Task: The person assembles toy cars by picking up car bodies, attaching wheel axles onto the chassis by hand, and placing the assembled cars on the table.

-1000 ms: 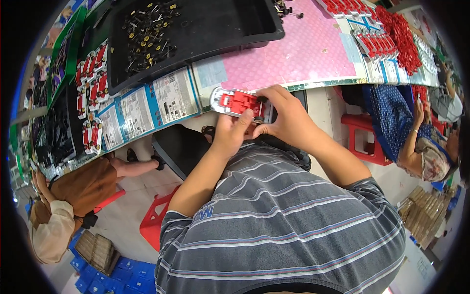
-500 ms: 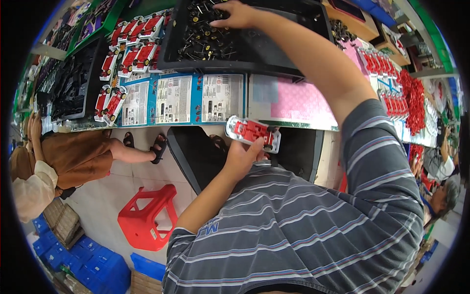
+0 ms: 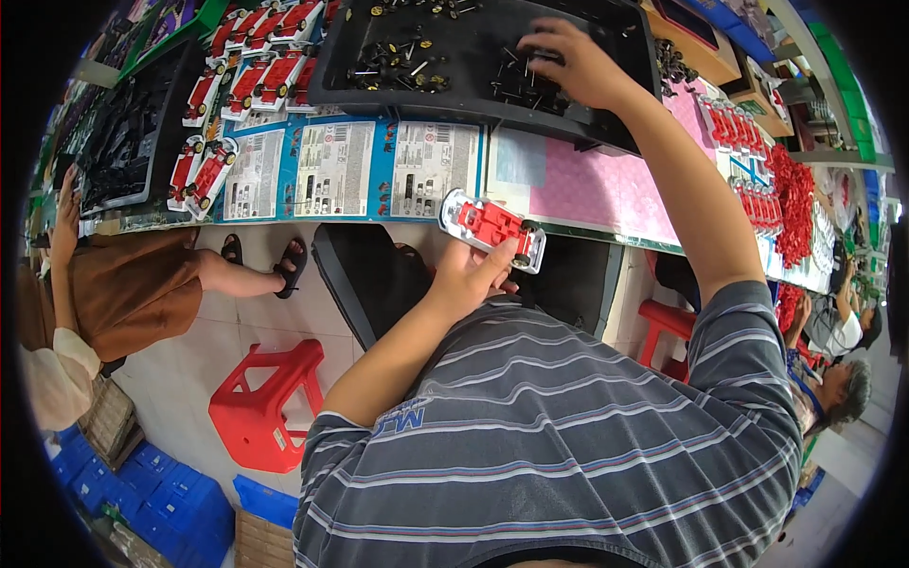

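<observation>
Toy car (image 3: 489, 229), held underside up in the left hand (image 3: 466, 276) just off the near edge of the tabletop. The hand grips it with the thumb laid across the red underside and the fingers beneath. The shell is white to silvery, with a rounded end toward the left; its pale rim frames a bright red base with raised, stepped relief. Dark wheels (image 3: 522, 257) sit at the right end, near the thumb tip. The car lies slightly aslant, its left end farther from the wearer.

The right hand (image 3: 575, 68) reaches over a large black tray (image 3: 407, 101), its fingers parted and slightly bent above a cluster of dark axle pieces (image 3: 519, 92); whether the fingertips touch them cannot be told. A second cluster, with some yellow-centred wheels (image 3: 398, 71), lies in the left part of the same tray.

Farther out, the tabletop (image 3: 505, 196) bears printed cards (image 3: 333, 168) in blue borders and a pink sheet (image 3: 606, 194). At left, similar red-and-white cars (image 3: 270, 83) stand in rows beside a second tray (image 3: 156, 142) of black parts. At right are a row of red-and-silver pieces (image 3: 732, 125) and a heap of red parts (image 3: 793, 204). Below, on the pale floor (image 3: 227, 327), stands a red stool (image 3: 268, 409), with blue boxes (image 3: 170, 492) at lower left.
</observation>
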The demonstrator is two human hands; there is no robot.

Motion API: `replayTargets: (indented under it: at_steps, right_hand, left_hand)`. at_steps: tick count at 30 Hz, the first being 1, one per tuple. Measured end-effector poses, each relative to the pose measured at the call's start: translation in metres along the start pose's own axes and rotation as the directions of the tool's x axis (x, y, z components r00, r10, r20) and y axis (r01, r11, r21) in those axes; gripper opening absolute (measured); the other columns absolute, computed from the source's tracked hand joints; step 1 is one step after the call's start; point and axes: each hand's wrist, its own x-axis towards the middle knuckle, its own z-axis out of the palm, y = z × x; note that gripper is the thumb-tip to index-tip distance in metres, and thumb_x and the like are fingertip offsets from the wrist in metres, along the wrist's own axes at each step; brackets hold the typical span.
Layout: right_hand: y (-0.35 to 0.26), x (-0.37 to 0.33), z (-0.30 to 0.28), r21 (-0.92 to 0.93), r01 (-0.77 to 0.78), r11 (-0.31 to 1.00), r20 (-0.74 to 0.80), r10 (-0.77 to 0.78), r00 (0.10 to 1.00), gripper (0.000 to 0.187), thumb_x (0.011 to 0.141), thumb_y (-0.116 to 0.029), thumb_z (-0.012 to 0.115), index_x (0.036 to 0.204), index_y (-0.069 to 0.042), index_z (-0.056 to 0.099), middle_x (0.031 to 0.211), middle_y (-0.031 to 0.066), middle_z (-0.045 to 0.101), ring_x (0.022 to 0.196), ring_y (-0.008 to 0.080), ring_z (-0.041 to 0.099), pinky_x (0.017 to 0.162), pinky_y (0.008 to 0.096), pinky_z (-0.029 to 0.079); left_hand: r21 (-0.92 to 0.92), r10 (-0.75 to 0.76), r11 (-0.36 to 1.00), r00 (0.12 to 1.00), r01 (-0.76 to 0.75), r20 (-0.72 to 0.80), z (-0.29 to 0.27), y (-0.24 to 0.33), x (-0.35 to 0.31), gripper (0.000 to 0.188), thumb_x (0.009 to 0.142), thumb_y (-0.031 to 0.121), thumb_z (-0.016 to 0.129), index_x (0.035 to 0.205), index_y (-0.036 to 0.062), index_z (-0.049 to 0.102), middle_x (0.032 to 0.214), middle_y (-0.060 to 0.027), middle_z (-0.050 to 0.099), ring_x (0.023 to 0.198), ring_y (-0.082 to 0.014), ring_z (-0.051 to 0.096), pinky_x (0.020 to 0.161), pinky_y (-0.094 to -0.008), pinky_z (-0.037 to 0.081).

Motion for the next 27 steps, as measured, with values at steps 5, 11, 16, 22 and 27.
replayTargets:
  at_steps: [5,11,16,22,27]
  right_hand:
    - [-0.058,-0.016,-0.062,0.205,-0.3,0.932,-0.043,0.315,0.948,0.044,0.085,-0.019,0.072,0.122,0.003,0.062,0.127,0.0235,0.055,0.112,0.0402,0.059,0.094,0.0408,0.049]
    - [-0.006,-0.05,-0.028,0.159,-0.401,0.902,-0.072,0.416,0.907,0.062,0.087,-0.039,0.075,0.126,0.006,0.057,0.116,0.0182,0.062,0.094,0.0254,0.065,0.085,0.0348,0.052]
    - [-0.011,-0.054,-0.038,0.246,-0.409,0.879,-0.114,0.445,0.888,0.067,0.089,-0.051,0.069,0.126,0.005,0.059,0.109,0.02,0.065,0.097,0.0289,0.066,0.086,0.0367,0.052]
    - [-0.014,-0.062,-0.045,-0.299,-0.409,0.862,0.086,0.452,0.888,0.048,0.083,-0.042,0.076,0.097,0.003,0.073,0.107,0.0253,0.066,0.096,0.0405,0.064,0.082,0.0424,0.052]
    - [-0.019,-0.063,-0.056,-0.122,-0.44,0.889,0.127,0.454,0.882,0.047,0.081,-0.041,0.079,0.095,0.004,0.072,0.098,0.0221,0.068,0.085,0.0381,0.067,0.076,0.0425,0.054]
  left_hand:
    - [0.029,-0.026,0.999,1.0,0.025,0.009,0.007,-0.007,-0.002,0.056,0.098,0.023,0.064,0.143,0.0024,0.037,0.111,-0.0083,0.059,0.073,-0.0101,0.052,0.056,-0.0245,0.044]
    - [0.074,0.005,0.997,0.999,-0.009,0.045,0.018,-0.016,-0.007,0.054,0.099,0.024,0.062,0.142,0.0023,0.038,0.108,-0.0084,0.06,0.069,-0.0095,0.051,0.055,-0.0242,0.043]
    - [0.087,0.04,0.995,0.999,-0.043,0.029,0.021,-0.02,-0.015,0.046,0.1,0.023,0.06,0.138,0.0029,0.042,0.107,-0.0085,0.061,0.066,-0.0091,0.051,0.053,-0.0234,0.042]
    - [0.079,0.054,0.995,0.998,-0.056,0.025,0.023,-0.023,-0.022,0.043,0.101,0.021,0.059,0.137,0.0047,0.043,0.11,-0.0083,0.062,0.068,-0.0088,0.052,0.053,-0.0233,0.043]
    - [0.061,0.055,0.997,0.998,-0.055,-0.003,0.033,-0.018,-0.025,0.039,0.1,0.02,0.061,0.131,0.0038,0.045,0.105,-0.0066,0.06,0.067,-0.0084,0.051,0.053,-0.0232,0.041]
